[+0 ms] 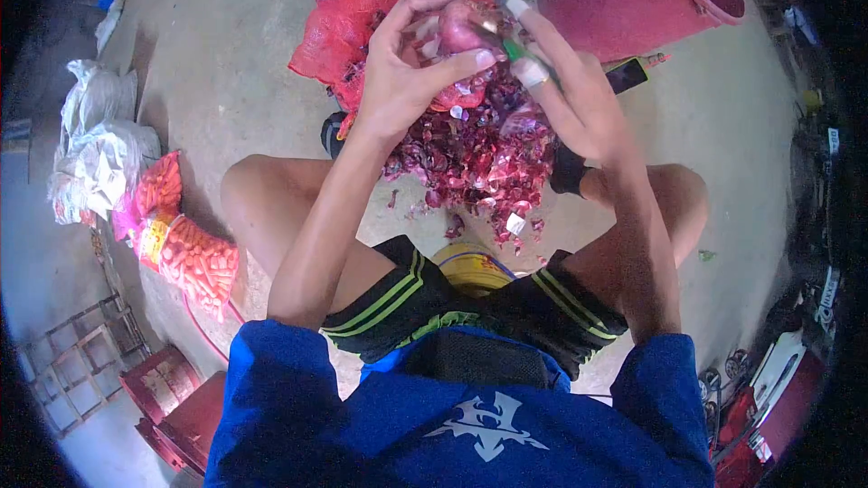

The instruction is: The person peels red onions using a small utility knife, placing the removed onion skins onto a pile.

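A red onion [459, 27] sits in my left hand [398, 81], whose fingers and thumb curve round it over the floor. My right hand [579, 99] is closed on a small knife with a green handle [514, 50], held against the onion's right side. The knife's blade is mostly hidden. White wrapping covers parts of two right-hand fingers. Below both hands lies a heap of loose purple onion skins [479, 163]. Just beyond them are red mesh sacks [353, 14] that seem to hold onions.
A large dark pink tub [597, 0] stands at the far right, with a phone [626, 76] on the floor near it. I sit over a yellow bucket-like seat [475, 269]. To the left are white sacks [104, 149] and a bag of orange pieces [199, 262].
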Motion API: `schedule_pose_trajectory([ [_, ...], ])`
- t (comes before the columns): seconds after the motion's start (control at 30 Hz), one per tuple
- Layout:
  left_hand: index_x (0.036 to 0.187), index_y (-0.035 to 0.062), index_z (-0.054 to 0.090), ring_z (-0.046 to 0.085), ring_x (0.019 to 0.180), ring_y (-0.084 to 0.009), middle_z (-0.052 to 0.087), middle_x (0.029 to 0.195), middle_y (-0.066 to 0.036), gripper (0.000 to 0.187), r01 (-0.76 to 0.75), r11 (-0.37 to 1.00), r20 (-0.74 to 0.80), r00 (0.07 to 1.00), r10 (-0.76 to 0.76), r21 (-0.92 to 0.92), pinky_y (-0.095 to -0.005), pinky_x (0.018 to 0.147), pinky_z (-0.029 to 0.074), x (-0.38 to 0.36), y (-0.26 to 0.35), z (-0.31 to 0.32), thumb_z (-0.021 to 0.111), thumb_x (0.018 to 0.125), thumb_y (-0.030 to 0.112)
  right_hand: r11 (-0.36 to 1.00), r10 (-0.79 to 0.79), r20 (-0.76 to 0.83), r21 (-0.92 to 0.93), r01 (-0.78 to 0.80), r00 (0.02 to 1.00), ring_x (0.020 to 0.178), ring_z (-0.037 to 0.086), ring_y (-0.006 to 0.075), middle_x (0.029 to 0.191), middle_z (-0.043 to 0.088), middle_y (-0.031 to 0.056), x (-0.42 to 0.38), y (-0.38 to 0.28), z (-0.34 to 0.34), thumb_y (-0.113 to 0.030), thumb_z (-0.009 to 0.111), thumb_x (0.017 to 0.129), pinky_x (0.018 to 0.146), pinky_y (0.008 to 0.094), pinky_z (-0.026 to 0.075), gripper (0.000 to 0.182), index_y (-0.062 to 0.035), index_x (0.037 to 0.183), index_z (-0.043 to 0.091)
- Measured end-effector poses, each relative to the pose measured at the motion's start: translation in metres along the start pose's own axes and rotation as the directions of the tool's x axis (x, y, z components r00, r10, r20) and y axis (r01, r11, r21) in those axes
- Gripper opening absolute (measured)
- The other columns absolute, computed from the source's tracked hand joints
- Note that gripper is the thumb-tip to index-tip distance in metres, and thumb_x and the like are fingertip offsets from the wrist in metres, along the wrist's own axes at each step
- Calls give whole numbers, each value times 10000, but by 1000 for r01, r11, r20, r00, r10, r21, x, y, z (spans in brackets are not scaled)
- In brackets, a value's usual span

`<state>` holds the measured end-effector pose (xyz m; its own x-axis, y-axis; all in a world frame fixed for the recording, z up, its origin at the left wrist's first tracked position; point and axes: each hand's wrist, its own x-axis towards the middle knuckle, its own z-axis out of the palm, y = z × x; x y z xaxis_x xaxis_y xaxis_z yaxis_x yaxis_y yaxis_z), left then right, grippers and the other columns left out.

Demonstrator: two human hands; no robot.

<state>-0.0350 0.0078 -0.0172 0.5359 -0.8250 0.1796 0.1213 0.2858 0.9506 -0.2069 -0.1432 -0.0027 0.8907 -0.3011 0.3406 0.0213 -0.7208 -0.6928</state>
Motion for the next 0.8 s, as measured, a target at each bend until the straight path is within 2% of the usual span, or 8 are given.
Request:
schedule_pose_trajectory([
  [0.07,1348,-5,543,675,1137,-186,680,1255,-122,623,14,999,-8,1000,-14,-41,-355,1025,564,-3,1,1,864,814,-23,996,-90,-26,3,90,996,691,646,438,744,629,237,2,-4,-1,-219,569,1034,667,508,479,605,-139,1609,396],
  [0.23,1372,-4,537,662,1164,-184,675,1276,-115,618,0,999,1,1000,0,-36,-347,1048,553,-2,1,-3,845,836,-14,992,-122,-24,-8,122,992,700,644,433,757,628,233,2,-1,0,-207,585,1024,660,508,473,611,-140,1603,405],
  [0.33,1382,-4,541,649,1178,-173,673,1273,-101,610,61,991,33,998,-57,-118,-341,1055,542,-3,3,-4,834,847,-8,992,-125,-11,-21,125,992,692,639,433,750,623,232,0,0,-2,-207,579,1027,654,509,472,599,-139,1599,413],
  [0.4,1383,-4,548,642,1178,-162,671,1269,-94,593,-10,999,101,995,13,-33,-337,1060,528,-3,6,-9,823,858,-1,991,-135,-6,-1,135,991,679,635,434,736,617,233,0,-2,-2,-211,574,1031,652,511,472,593,-140,1598,416],
  [0.47,1377,-6,553,640,1177,-159,672,1267,-90,579,-2,1000,98,995,5,-23,-335,1062,522,-3,8,-11,819,862,0,996,-60,30,-62,62,998,654,626,435,703,602,236,1,-5,-3,-216,575,1030,647,515,474,599,-141,1600,412],
  [0.63,1375,-9,556,642,1167,-155,673,1266,-87,562,-70,997,109,992,66,25,-331,1061,518,-2,13,-10,810,874,10,995,-77,-3,-71,77,997,642,618,439,701,600,237,5,-9,0,-212,581,1019,648,519,479,578,-151,1579,453],
  [0.73,1384,-13,552,653,1156,-162,674,1268,-93,554,54,998,128,991,-50,-25,-332,1047,531,-2,16,-20,794,886,5,992,-121,-6,-48,120,993,667,623,445,752,621,249,5,-3,2,-208,581,1015,659,523,485,559,-158,1563,482],
  [0.8,1388,-18,551,664,1154,-170,673,1267,-102,538,258,962,260,938,-228,-87,-336,1035,544,1,21,-29,779,901,6,987,-160,-7,-13,159,987,684,627,448,781,631,257,4,-2,1,-206,580,1015,666,523,490,549,-158,1555,495],
])
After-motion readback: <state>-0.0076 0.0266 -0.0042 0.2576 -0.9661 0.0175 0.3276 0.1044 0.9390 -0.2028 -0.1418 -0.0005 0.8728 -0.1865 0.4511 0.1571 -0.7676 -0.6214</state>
